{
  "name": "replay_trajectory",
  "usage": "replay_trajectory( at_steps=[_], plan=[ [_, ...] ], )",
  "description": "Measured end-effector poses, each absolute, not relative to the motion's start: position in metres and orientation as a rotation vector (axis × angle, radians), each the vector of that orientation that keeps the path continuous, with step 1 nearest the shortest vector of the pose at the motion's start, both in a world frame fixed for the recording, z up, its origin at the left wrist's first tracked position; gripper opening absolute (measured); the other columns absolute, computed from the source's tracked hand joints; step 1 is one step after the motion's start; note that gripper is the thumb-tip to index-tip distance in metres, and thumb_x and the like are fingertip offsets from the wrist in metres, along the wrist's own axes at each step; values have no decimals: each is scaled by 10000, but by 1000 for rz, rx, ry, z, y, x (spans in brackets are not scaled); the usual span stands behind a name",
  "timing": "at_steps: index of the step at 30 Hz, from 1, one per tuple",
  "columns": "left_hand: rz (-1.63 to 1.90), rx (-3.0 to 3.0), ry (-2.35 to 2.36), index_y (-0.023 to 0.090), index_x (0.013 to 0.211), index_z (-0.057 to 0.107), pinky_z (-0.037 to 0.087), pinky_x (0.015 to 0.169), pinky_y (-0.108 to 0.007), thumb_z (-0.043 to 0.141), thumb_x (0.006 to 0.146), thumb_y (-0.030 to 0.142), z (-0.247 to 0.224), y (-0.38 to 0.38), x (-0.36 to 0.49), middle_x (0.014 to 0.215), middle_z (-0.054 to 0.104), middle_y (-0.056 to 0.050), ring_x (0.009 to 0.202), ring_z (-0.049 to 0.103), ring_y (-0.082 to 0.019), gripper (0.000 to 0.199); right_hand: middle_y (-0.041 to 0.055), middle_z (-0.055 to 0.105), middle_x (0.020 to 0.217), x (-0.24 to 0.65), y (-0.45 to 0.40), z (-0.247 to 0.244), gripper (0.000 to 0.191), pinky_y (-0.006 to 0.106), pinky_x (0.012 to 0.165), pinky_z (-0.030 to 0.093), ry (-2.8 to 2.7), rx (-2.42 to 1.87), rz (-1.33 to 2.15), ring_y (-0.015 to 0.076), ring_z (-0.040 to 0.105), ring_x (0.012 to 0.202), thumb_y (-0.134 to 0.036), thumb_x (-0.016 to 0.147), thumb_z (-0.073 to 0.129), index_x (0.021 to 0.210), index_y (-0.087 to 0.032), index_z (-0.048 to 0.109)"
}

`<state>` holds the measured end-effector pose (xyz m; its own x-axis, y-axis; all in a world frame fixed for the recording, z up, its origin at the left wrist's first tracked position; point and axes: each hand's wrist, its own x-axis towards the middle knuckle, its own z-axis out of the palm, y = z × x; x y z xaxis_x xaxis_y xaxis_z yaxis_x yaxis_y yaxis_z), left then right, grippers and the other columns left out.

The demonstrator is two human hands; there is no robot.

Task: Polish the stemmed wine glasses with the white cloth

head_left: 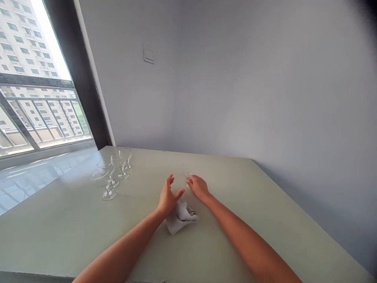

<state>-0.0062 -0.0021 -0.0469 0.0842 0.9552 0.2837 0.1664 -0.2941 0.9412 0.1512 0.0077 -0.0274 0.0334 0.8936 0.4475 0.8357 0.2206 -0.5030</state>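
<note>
My right hand (198, 186) is closed on a clear glass (188, 175) near the middle of the table. Most of that glass is faint against the pale surface, and its lower part is partly hidden by my fingers. To its left, my left hand (168, 198) is open and empty, thumb and fingers apart, with the thumb toward the right hand. A crumpled white cloth (178, 222) lies on the table just below and beside my left hand.
Several stemmed glasses (109, 192) stand upright in a group on the left of the pale green table (141, 243). Grey walls (250, 86) meet behind the table. A light switch (149, 56) and a window with a railing (38, 114) are at the left.
</note>
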Motion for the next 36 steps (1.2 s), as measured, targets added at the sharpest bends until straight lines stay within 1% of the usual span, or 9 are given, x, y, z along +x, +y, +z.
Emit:
replay_trajectory(
  at_steps=[4, 9, 13, 19, 22, 26, 29, 34, 36],
  plan=[
    [1023, 1799, 1321, 240, 1136, 453, 287, 935, -413, 588, 666, 260, -60, 2, -5, 1183, 495, -87, 1121, 436, -260, 489, 66, 642, 757, 234, 28, -36, 224, 248, 657, 367, -1469, -1906, 106, 170, 586, 740, -292, 785, 469, 790, -151, 643],
    [971, 1848, 1379, 229, 1114, 469, 303, 915, -351, 529, 692, 240, -58, 0, -3, 1176, 502, -73, 1094, 452, -232, 426, 161, 646, 860, 329, 45, -41, 259, 294, 684, 380, -1131, -2182, 106, 246, 589, 832, -294, 771, 472, 846, -122, 650],
    [871, 1938, 1457, 216, 1114, 459, 314, 916, -294, 496, 716, 230, -57, 1, -2, 1166, 507, -59, 1088, 455, -186, 400, 155, 646, 883, 366, 51, -48, 262, 298, 681, 394, -972, -2275, 126, 257, 591, 851, -290, 748, 496, 891, -136, 653],
    [909, 1914, 1466, 220, 1083, 470, 344, 905, -293, 490, 709, 207, -57, 2, -2, 1126, 529, -54, 1051, 480, -178, 374, 138, 644, 791, 375, 57, -55, 209, 319, 664, 400, -921, -2272, 135, 262, 593, 798, -290, 709, 541, 784, -135, 658],
    [950, 1886, 1444, 213, 1066, 479, 354, 900, -301, 494, 700, 197, -58, 3, -2, 1095, 544, -57, 1034, 491, -176, 367, 127, 639, 780, 374, 52, -54, 220, 325, 661, 399, -905, -2229, 109, 254, 588, 765, -280, 671, 579, 816, -126, 639],
    [1009, 1780, 1423, 216, 1053, 489, 366, 889, -306, 505, 694, 185, -63, 6, -2, 1064, 559, -50, 1011, 504, -169, 360, 130, 623, 842, 356, 33, -49, 366, 345, 681, 400, -828, -2145, -12, 241, 569, 762, -312, 703, 540, 1003, -102, 555],
    [1084, 1649, 1394, 215, 1038, 499, 390, 854, -304, 521, 696, 184, -67, 10, -2, 1027, 570, -52, 976, 519, -164, 344, 79, 616, 831, 310, 6, -42, 283, 299, 693, 409, -912, -2014, -51, 181, 556, 729, -334, 769, 462, 959, -145, 552],
    [1256, 1387, 1328, 192, 969, 522, 426, 749, -276, 531, 688, 169, -62, 21, -10, 962, 579, -57, 849, 541, -144, 283, 22, 581, 726, 183, -68, -25, 228, 244, 616, 416, -1904, -1322, 324, 136, 526, 641, -360, 843, 412, 805, -203, 574],
    [1391, 1249, 1347, 189, 936, 529, 424, 719, -267, 531, 678, 161, -56, 27, -19, 950, 579, -51, 800, 534, -133, 260, 38, 594, 824, 144, -93, -26, 237, 255, 640, 428, -2244, -1159, 355, 149, 541, 709, -371, 845, 427, 937, -217, 582]
  ],
)
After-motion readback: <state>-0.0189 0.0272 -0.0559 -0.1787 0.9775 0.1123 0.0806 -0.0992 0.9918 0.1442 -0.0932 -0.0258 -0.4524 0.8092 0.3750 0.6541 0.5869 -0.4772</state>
